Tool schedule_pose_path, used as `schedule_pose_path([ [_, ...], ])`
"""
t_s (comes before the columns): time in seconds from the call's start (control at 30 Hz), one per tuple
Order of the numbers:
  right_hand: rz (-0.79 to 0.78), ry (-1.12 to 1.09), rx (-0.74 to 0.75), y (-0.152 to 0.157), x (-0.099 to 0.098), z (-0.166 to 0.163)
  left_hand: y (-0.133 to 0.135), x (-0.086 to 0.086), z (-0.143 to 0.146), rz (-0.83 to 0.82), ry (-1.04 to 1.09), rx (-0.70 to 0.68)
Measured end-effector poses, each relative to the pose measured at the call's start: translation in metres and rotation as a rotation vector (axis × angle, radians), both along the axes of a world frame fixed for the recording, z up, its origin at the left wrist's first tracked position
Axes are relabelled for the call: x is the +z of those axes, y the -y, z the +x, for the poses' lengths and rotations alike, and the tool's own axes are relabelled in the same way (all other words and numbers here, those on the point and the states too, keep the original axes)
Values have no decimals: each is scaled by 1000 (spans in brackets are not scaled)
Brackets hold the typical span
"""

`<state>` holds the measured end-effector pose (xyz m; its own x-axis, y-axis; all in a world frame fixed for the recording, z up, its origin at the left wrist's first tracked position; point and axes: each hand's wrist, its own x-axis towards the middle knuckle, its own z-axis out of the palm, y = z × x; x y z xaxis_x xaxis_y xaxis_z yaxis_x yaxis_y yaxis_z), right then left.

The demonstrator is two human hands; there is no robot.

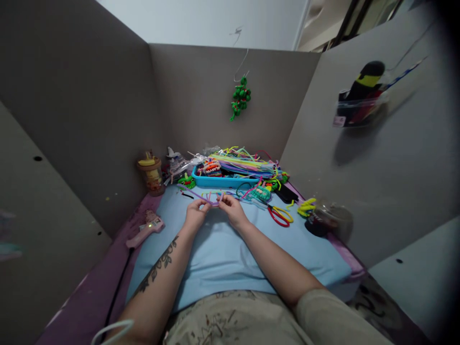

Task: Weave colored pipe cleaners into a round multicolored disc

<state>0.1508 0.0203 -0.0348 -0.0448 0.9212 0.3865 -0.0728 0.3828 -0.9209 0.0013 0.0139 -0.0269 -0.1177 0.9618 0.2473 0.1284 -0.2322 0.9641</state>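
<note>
A purple pipe cleaner (194, 192) runs between my two hands over the blue cloth, its long end sticking up to the left. Fingers of my left hand (197, 213) pinch it on one side. Close by, my right hand (232, 210) pinches it on the other, with a short end standing up near the thumb. More coloured pipe cleaners lie just beyond the fingertips. To the right of my right hand rest red-and-yellow-handled scissors (279, 216) and a teal braided pipe-cleaner piece (261, 193).
A blue tray (223, 182) heaped with pipe cleaners stands at the back. A pink glue gun (145, 230) lies left, near a brown cup (151, 175). A dark-lidded clear jar (321, 221) and a black phone-like object (286, 193) are on the right. Grey panels enclose the table.
</note>
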Motion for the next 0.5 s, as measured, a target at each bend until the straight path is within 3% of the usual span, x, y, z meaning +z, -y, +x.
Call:
schedule_pose_path([
  [0.17, 9, 3, -8, 1, 2, 0, 2, 4, -1, 30, -68, 51],
  [0.27, 29, 67, -83, 0, 4, 1, 7, 10, 1, 172, -125, 151],
  [0.4, 114, 178, -174, 2, 5, 1, 12, 15, 3, 320, -152, 73],
  [0.5, 142, 210, -207, 2, 7, 1, 11, 13, 3, 269, -89, 25],
])
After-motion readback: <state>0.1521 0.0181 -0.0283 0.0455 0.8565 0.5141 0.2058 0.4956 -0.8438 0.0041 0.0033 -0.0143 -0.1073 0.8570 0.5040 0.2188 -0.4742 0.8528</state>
